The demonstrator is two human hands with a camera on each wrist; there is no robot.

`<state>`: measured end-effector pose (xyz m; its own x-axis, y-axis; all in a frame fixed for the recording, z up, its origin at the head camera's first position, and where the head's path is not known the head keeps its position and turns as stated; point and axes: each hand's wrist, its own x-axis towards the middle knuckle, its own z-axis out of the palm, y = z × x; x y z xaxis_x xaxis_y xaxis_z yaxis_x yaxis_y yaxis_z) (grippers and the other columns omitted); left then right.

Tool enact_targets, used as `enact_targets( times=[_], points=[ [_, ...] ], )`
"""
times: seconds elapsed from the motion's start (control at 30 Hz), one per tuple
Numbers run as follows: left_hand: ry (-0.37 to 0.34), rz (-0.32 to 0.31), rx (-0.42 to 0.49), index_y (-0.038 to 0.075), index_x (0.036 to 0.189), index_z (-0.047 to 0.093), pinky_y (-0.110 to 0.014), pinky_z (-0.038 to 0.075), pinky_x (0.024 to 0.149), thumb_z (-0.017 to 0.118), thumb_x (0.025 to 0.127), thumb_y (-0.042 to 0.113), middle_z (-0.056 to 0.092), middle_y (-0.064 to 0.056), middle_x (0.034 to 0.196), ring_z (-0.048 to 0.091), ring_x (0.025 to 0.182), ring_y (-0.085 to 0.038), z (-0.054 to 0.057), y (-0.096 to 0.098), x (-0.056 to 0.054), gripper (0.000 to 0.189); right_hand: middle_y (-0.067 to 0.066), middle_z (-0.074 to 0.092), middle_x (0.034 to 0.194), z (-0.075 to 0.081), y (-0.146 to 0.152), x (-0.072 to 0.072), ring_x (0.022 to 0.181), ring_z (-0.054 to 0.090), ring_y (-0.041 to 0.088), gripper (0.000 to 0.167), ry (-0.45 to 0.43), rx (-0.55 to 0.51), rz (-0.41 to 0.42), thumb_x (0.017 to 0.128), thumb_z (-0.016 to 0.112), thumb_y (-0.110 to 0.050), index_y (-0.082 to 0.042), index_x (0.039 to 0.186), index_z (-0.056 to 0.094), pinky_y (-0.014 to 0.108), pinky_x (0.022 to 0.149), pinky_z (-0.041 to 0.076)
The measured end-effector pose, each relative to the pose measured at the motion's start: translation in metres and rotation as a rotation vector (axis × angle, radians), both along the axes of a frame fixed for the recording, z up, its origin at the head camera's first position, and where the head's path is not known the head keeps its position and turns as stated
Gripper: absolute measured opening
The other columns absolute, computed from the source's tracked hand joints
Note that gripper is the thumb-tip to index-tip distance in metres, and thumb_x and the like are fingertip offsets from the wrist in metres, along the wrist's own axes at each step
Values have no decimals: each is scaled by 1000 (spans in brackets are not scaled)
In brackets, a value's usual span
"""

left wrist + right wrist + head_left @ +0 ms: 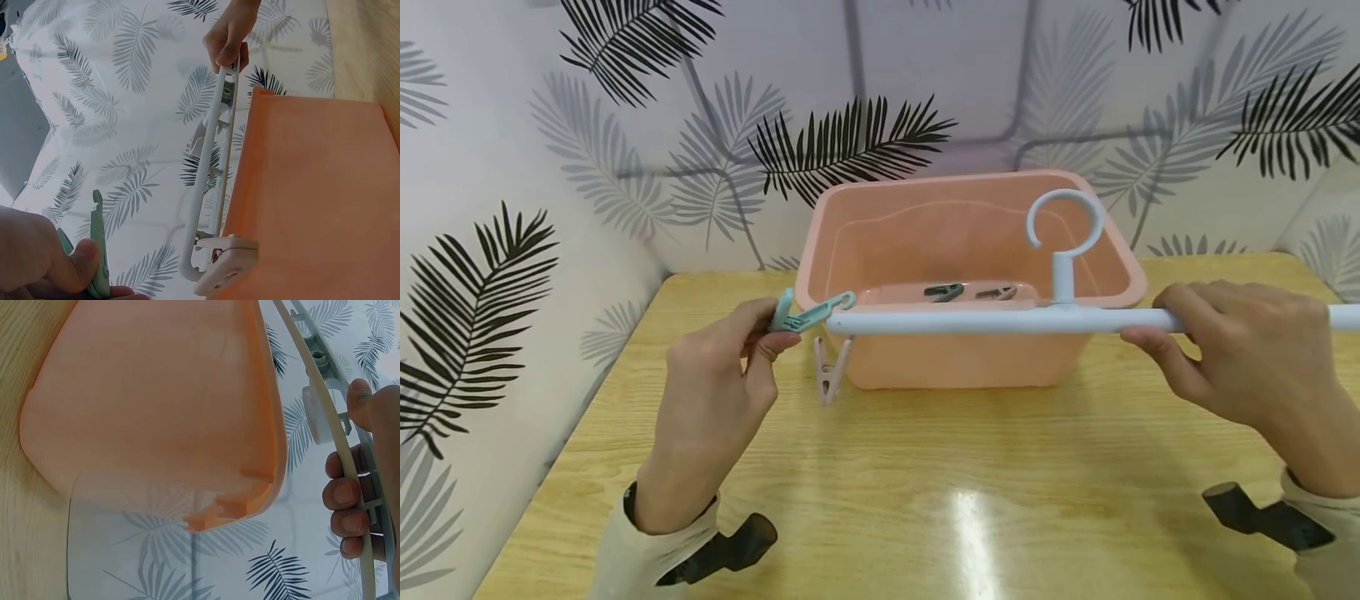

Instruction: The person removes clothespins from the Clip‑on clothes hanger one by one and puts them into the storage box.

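Note:
My left hand [707,387] pinches a teal clothespin [805,317] between thumb and fingers, its hooked end overlapping the left tip of a white hanger [955,322] in the head view. From below, the left wrist view shows this teal clothespin [98,240] apart from the bar. My right hand [1262,358] grips the hanger toward its right side, thumb underneath; its fingers [344,494] curl round the bars. The hanger's round hook [1093,217] points up. A pale pink clothespin [830,371] hangs at the hanger's left end.
Behind and below the hanger, a pink plastic basin [962,362] stands on the wooden table [895,492]. Inside lie a dark green clothespin [946,292] and a beige one [997,292]. A leaf-patterned covering [925,75] rises at the back.

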<state>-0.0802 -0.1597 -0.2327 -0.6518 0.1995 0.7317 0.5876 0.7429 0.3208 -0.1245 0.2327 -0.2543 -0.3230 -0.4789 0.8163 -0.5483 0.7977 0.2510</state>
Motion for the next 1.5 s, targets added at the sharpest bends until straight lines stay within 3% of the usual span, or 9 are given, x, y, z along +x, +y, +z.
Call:
enact_targets(
  times=[0.3, 0.63, 1.0, 1.3, 1.5],
  points=[
    [-14, 53, 40, -8, 95, 66, -39, 57, 67, 74, 79, -9, 72, -15, 81, 71, 71, -28, 7, -10, -7, 18, 0, 38, 46, -4, 1, -1, 34, 28, 14, 66, -6, 24, -5, 99, 32, -61, -6, 67, 50, 29, 35, 15],
    [-53, 90, 45, -8, 96, 67, -41, 56, 67, 75, 79, -6, 72, -16, 82, 71, 70, -29, 6, -23, -20, 19, 1, 39, 47, -10, -5, -6, 34, 29, 17, 64, -3, 6, 27, 98, 32, -63, -7, 72, 50, 30, 35, 16],
    [-152, 20, 41, -6, 97, 67, -36, 56, 70, 76, 83, 5, 72, -15, 88, 71, 76, -26, 9, -16, -53, 20, 0, 37, 47, -9, -4, -6, 34, 29, 17, 65, 0, -5, 28, 98, 33, -63, -6, 71, 49, 30, 35, 16],
    [-156, -8, -1, -5, 92, 67, -34, 56, 66, 77, 82, 7, 72, -14, 83, 71, 73, -23, 11, -15, -66, 18, -1, 37, 47, -7, -5, -4, 35, 28, 16, 63, -13, 18, 33, 98, 32, -62, -7, 72, 49, 29, 35, 16],
    [-208, -5, -13, -4, 91, 67, -34, 56, 66, 76, 84, 13, 71, -14, 81, 70, 71, -22, 13, -16, -73, 20, 0, 39, 47, -8, -5, -4, 34, 30, 16, 63, -19, 23, 40, 98, 33, -61, -7, 72, 51, 29, 34, 16]
  ],
)
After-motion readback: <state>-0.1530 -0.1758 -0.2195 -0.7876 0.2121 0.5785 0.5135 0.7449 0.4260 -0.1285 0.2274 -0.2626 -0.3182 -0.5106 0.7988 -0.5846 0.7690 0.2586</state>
